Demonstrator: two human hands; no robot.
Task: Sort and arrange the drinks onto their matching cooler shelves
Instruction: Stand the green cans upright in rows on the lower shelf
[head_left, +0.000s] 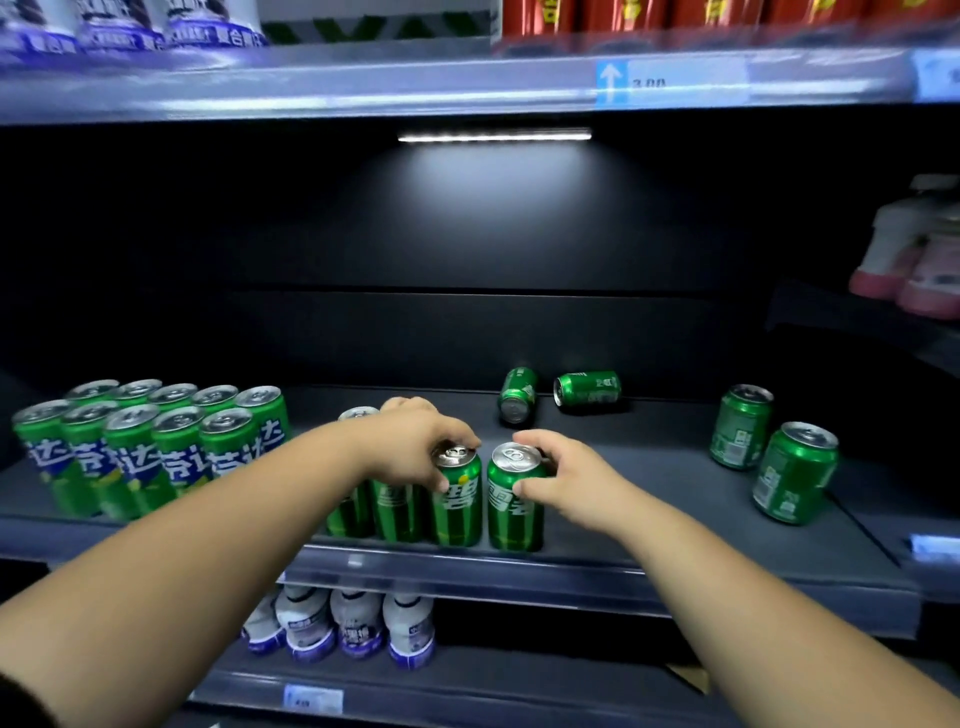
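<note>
Two green cans upright, side by side at front edge of middle shelf (675, 551). Left hand (415, 447) fingers closed on left can (457, 499) at rim. Right hand (561, 483) wrapped round right can (516, 501). Two fallen cans (550, 395) lie behind. Blue-green can block (150, 447) far left. Two standing cans (769, 452) right.

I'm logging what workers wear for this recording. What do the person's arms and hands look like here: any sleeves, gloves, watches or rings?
Both forearms are bare up to the picture's lower edge, with no sleeve in view, apart from a dark blurred patch at the lower left corner that I cannot identify. The left hand and right hand wear no gloves. No watch, bracelet or ring shows on either wrist or on the visible fingers.
</note>
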